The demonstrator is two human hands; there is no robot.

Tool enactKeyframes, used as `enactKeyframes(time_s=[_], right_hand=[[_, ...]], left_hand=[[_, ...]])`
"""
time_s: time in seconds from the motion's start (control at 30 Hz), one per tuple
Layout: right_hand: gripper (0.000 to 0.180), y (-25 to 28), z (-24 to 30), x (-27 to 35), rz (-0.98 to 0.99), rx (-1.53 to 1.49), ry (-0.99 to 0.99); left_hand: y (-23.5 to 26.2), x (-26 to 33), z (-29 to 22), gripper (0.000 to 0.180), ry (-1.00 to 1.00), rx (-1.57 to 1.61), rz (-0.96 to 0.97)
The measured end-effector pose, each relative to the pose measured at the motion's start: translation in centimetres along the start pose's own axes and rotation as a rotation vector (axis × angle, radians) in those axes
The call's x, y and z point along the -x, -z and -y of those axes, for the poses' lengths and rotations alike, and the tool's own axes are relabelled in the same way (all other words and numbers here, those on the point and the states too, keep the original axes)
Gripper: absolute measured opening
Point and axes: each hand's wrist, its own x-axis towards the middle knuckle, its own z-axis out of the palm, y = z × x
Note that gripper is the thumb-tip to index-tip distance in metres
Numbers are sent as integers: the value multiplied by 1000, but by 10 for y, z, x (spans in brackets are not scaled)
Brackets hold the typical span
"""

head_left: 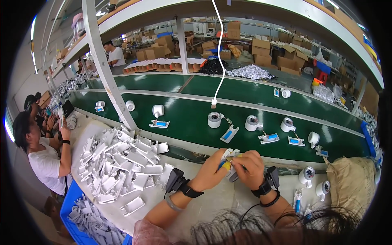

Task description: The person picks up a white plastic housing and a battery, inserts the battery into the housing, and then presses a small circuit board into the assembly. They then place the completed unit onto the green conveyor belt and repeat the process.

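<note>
We are on a factory assembly line. A green conveyor belt (196,112) carries white part-built units (214,119). White plastic housings (118,161) are heaped on the counter (204,208). Stacked cartons (261,51) fill the back, and other workers (41,151) stand along the line.

At the bench's (204,208) far edge, the left hand (210,171) and right hand (249,165) meet around a small white part (228,154) with yellow and blue bits, fingers closed on it. Both wrists carry black bands. A heap of white plastic pieces (122,161) covers the bench's left end, above a blue crate (71,204) holding more. Beyond the bench, white reels (253,122) and blue-and-white holders (228,134) lie along the green belt (183,114). A tan sack (351,179) sits at the bench's right end. A co-worker (41,159) stands at left.
</note>
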Motion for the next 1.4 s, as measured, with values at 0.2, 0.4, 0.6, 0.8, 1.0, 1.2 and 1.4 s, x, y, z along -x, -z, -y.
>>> enactKeyframes(time_s=[0.2,0.4,0.6,0.8,1.0,1.2,1.4], right_hand=[[22,4,2,-5,-13,24,35],[22,7,6,-9,-14,6,62],[21,8,7,-13,3,-27,58],[21,7,6,-11,12,-37,47],[22,6,6,-11,19,-49,48],[22,4,3,-7,30,-29,46],[28,6,8,-11,116,-15,-15]], left_hand=[[-2,3,-1,41,88,158,19],[-5,5,-3,41,-20,299,21],[-7,5,-3,41,-72,61,-62],[-11,6,0,37,-66,46,-98],[-12,8,-1,34,-9,67,-104],[-11,4,6,29,-158,-76,-149],[-5,1,4,26,-29,-24,-132]])
